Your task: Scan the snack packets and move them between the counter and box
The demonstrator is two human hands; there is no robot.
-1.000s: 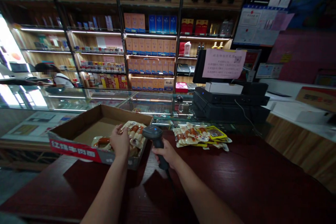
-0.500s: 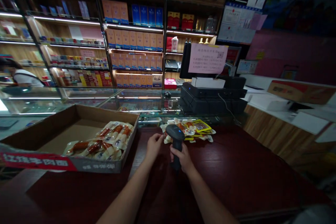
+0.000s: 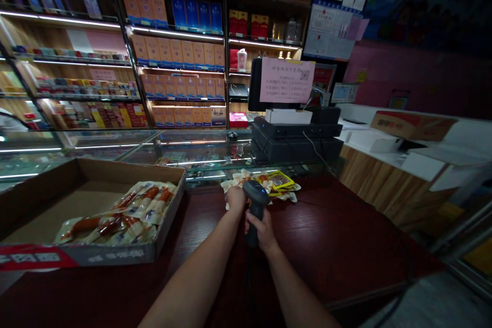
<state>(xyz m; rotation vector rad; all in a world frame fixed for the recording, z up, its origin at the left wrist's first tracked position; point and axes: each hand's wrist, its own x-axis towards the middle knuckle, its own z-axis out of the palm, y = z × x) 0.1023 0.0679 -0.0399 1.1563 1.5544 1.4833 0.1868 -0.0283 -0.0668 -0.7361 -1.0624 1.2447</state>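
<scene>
My right hand [image 3: 264, 229] is wrapped round the handle of a dark barcode scanner [image 3: 255, 193], which stands upright above the counter with a small blue light on its head. Just left of the scanner, my left hand [image 3: 235, 198] reaches in at the near side of a pile of packaged snacks [image 3: 230, 183]. Its fingertips are hidden, so I cannot tell whether it grips a pack. A yellow pack [image 3: 281, 179] lies on the pile's right part. To the left, an open cardboard box [image 3: 169, 225] holds several clear vacuum packs [image 3: 134, 207] of reddish-brown food.
The dark red counter [image 3: 326, 246] spreads under my arms. Behind the pile are a glass display case [image 3: 200, 151] and a black register [image 3: 295, 143] below a screen with a pink paper sign [image 3: 287, 81]. Lit shelves of boxes stand at the back. A carton [image 3: 413, 124] sits at the right.
My left hand has moved forward to the snack pile. The scanner stays in my right hand. The whole view has shifted, with the surroundings now further left.
</scene>
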